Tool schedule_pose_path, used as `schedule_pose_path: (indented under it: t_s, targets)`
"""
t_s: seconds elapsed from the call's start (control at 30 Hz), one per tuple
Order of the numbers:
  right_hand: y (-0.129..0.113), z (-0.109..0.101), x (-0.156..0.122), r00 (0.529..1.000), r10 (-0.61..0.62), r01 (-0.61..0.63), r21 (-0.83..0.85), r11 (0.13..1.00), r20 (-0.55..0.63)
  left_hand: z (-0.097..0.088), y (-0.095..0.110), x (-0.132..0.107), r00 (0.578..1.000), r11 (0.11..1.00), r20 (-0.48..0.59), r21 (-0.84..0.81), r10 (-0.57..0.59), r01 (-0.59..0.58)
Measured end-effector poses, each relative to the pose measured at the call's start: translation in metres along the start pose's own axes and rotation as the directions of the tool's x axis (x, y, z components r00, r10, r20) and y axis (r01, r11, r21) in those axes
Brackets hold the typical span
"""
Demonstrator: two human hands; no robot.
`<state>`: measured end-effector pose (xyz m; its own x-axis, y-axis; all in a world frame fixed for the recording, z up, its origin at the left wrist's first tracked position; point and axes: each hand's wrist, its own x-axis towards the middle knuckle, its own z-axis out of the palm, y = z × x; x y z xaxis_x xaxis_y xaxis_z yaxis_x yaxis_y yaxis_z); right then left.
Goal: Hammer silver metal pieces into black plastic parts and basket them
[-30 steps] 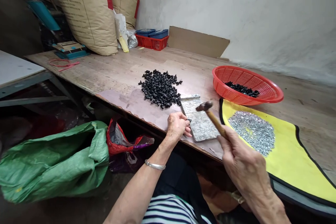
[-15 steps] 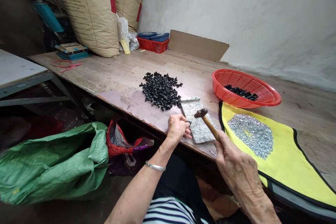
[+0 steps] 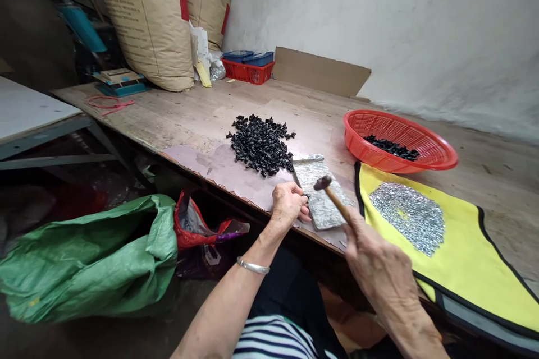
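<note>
Stone slab sits at your left hand's 3 o'clock, and that hand is pinched tight on a tiny black piece at its edge. Your right hand, at the slab's 5 o'clock, is wrapped round the hammer.

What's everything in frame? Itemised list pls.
black parts pile: one, black, centre of table
slab: one, grey, table's near edge
basket: one, red, right of pile, black parts inside
mat: one, yellow, right
silver pieces: one heap, silver, on mat
sacks: two, tan, far left
bag: one, green, floor left
hammer: one, wooden handle, head over slab
left hand: one, pinches small dark part on slab
right hand: one, grips hammer
</note>
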<state>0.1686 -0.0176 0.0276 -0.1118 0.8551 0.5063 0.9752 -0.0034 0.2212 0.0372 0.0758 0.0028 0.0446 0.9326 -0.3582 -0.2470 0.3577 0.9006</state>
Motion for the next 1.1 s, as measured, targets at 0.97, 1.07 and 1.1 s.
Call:
schedule_pose_path:
  t_s: [0.97, 1.07, 1.1]
  targets:
    - [-0.017, 0.005, -0.008, 0.991, 0.080, -0.089, 0.087, 0.992, 0.104, 0.001, 0.001, -0.001, 1.000, 1.000, -0.006, 0.004, 0.003, -0.003]
    - [-0.011, 0.016, -0.007, 0.956, 0.184, -0.240, 0.252, 0.938, 0.228, 0.001, 0.001, 0.000, 1.000, 1.000, -0.007, -0.007, 0.015, -0.015]
    - [-0.007, 0.018, -0.005, 0.935, 0.237, -0.322, 0.356, 0.877, 0.263, 0.001, 0.001, 0.000, 1.000, 1.000, -0.004, -0.009, 0.023, -0.023]
